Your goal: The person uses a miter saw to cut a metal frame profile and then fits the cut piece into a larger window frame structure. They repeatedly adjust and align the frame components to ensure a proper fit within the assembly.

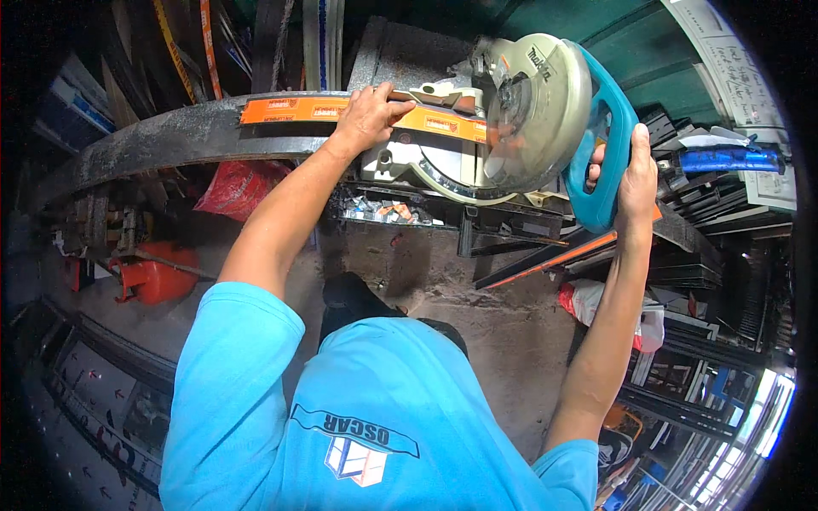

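A mitre saw (pixel 545 111) with a teal handle (pixel 603 183) and a pale round blade guard stands on the bench in front of me. My right hand (pixel 632 180) is wrapped around the handle, fingertips showing through its opening. Across the saw base (pixel 409 166) lies a long, dark metal profile (pixel 290 111) with orange printed film on its face. With my left hand (pixel 368 119) I grip this profile left of the blade guard, fingers over its top edge near the fence. The profile's right end passes behind the guard, where the blade is partly hidden.
A long dark support beam (pixel 162 136) runs left from the saw. Below stand a red gas cylinder (pixel 162 272) and a red bag (pixel 241 187). A scrap tray (pixel 388 210) sits under the saw. Racks of dark profiles (pixel 690 255) line the right side.
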Demonstrator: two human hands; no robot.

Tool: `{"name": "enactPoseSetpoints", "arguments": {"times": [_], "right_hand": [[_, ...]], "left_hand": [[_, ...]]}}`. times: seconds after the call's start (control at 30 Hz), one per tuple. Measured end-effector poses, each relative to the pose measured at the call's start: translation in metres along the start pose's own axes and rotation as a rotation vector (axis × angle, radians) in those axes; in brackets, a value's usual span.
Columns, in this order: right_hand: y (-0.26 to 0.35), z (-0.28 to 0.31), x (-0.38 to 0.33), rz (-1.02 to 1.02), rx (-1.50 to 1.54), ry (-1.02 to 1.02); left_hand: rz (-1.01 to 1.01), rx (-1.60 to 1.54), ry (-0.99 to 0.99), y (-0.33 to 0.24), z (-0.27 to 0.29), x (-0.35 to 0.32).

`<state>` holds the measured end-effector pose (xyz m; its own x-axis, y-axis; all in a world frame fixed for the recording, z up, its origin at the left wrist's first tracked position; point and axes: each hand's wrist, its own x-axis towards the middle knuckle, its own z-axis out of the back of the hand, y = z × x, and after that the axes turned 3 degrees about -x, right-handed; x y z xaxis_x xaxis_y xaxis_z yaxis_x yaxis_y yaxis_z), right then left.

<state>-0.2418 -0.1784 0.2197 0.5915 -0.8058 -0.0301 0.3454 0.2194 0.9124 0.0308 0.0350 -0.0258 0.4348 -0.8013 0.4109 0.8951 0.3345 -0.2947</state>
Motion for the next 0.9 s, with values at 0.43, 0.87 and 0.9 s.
{"name": "enactPoseSetpoints", "arguments": {"times": [0.43,0.87,0.9], "right_hand": [[0.0002,-0.0011,-0.0031,0.005,0.008,0.001],[-0.0019,-0.0006,-0.0041,0.007,0.017,-0.002],[-0.0018,-0.0005,-0.004,0.0,0.024,0.0]], "left_hand": [[0.013,-0.016,0.009,0.0015,-0.0013,-0.0001],[0.006,-0.031,-0.007,0.0006,-0.0017,-0.0011],[0.007,-0.03,-0.011,-0.0001,-0.0009,-0.0009]]}}
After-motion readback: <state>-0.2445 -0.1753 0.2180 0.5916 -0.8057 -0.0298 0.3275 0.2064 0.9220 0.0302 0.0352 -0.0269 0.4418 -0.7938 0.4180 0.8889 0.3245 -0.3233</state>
